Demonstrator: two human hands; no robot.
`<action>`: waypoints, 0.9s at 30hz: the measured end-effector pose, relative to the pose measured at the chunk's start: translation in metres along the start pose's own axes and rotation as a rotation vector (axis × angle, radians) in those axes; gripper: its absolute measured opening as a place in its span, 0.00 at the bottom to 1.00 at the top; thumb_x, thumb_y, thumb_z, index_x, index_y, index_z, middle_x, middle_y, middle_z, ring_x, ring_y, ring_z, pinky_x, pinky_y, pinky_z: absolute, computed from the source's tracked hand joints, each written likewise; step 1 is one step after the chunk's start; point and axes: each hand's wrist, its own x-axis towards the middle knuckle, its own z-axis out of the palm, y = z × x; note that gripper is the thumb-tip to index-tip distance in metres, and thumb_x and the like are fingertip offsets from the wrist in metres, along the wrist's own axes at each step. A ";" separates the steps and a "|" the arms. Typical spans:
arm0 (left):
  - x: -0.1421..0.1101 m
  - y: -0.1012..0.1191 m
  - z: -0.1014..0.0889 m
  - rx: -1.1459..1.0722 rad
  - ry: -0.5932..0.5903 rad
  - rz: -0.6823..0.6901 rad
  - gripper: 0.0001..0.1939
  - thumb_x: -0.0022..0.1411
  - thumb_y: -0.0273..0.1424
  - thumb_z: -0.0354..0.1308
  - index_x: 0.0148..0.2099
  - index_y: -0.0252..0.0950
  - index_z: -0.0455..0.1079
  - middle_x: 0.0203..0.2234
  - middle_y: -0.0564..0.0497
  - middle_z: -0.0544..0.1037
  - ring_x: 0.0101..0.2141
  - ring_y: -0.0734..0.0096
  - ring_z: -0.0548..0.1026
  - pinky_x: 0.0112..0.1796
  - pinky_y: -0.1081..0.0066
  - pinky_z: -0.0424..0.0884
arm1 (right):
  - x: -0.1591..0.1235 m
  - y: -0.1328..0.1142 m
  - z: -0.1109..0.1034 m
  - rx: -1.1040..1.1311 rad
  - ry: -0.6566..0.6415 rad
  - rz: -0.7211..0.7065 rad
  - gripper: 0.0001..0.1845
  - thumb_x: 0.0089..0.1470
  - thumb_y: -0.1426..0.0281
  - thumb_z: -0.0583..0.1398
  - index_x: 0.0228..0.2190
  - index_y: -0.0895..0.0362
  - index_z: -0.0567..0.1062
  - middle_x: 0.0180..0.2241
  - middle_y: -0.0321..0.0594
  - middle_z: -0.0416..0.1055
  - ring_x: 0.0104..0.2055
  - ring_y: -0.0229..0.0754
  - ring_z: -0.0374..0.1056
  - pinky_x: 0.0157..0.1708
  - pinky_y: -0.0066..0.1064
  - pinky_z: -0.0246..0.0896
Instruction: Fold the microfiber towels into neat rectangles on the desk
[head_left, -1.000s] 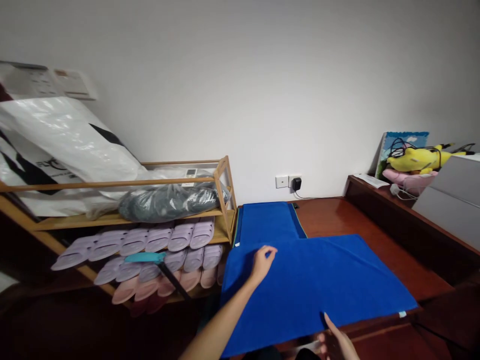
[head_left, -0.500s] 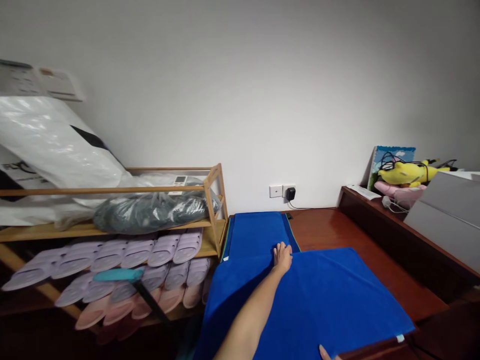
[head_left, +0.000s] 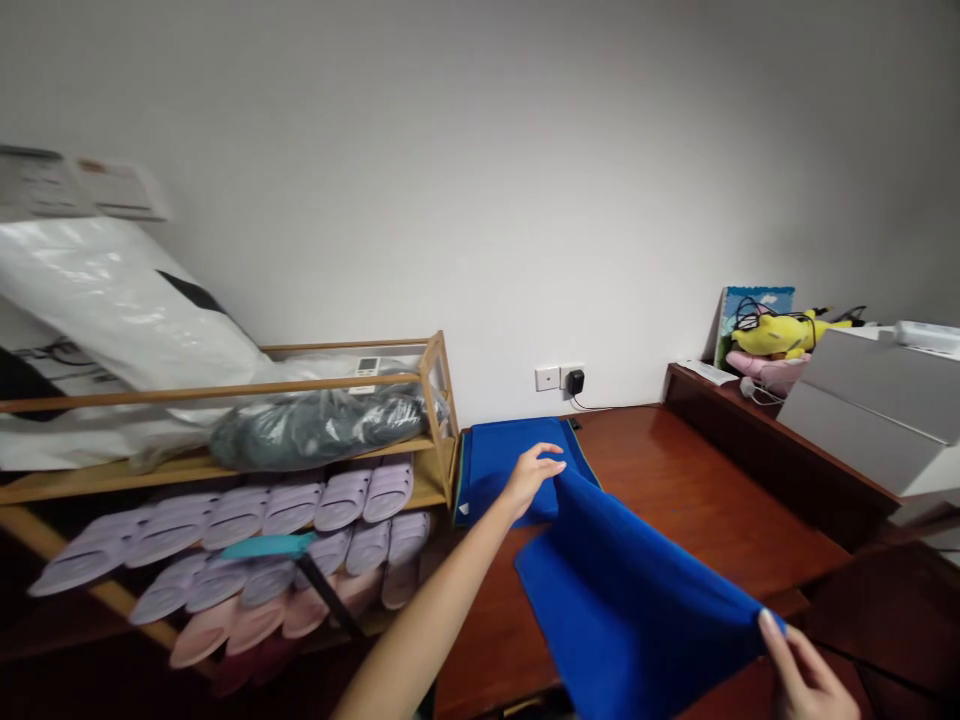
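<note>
Head view of two bare hands with a blue cloth (head_left: 637, 570) hung between them; pinched at its far left corner by the left hand (head_left: 531, 478), thumb and fingers closed on the edge; gripped at its near right corner by the right hand (head_left: 814, 680), between thumb and fingers; top edge stretched slantwise from hand to hand, lower part sagging over a glossy red-brown wooden surface (head_left: 630, 450). Just beyond the left hand, flat at the far left of that surface, another blue cloth (head_left: 495, 450) with a green-edged border; on the white wall (head_left: 495, 200) behind, two socket plates, a black plug (head_left: 575, 382) in the right one. At left, a wooden rack (head_left: 439, 400); on top, white plastic packaging (head_left: 127, 300) and a dark bundle (head_left: 322, 430) in clear plastic; below, lavender slippers (head_left: 345, 498) above pink slippers (head_left: 259, 625). At far right, on a raised ledge (head_left: 750, 430), a yellow plush toy (head_left: 780, 335) on something pink; beside it, a grey drawer unit (head_left: 870, 400).
</note>
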 end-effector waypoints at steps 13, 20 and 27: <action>-0.120 0.107 -0.091 -0.023 0.044 0.047 0.20 0.48 0.40 0.67 0.41 0.33 0.76 0.32 0.46 0.81 0.33 0.63 0.78 0.37 0.70 0.71 | 0.026 -0.102 0.020 0.300 -0.285 -0.234 0.35 0.40 0.55 0.66 0.49 0.55 0.69 0.27 0.33 0.75 0.32 0.37 0.69 0.32 0.21 0.64; -0.146 0.141 -0.126 0.230 0.152 0.092 0.16 0.47 0.40 0.67 0.36 0.34 0.77 0.28 0.48 0.81 0.33 0.61 0.78 0.36 0.69 0.73 | 0.037 -0.135 0.030 0.148 -0.557 -0.378 0.26 0.40 0.56 0.66 0.40 0.57 0.77 0.40 0.43 0.76 0.44 0.47 0.70 0.44 0.29 0.66; -0.161 0.164 -0.140 0.415 0.196 0.143 0.10 0.48 0.37 0.65 0.31 0.35 0.77 0.28 0.50 0.81 0.33 0.60 0.78 0.34 0.71 0.71 | 0.034 -0.159 0.042 0.115 -0.570 -0.488 0.26 0.35 0.52 0.67 0.34 0.57 0.79 0.37 0.44 0.77 0.39 0.48 0.72 0.39 0.32 0.69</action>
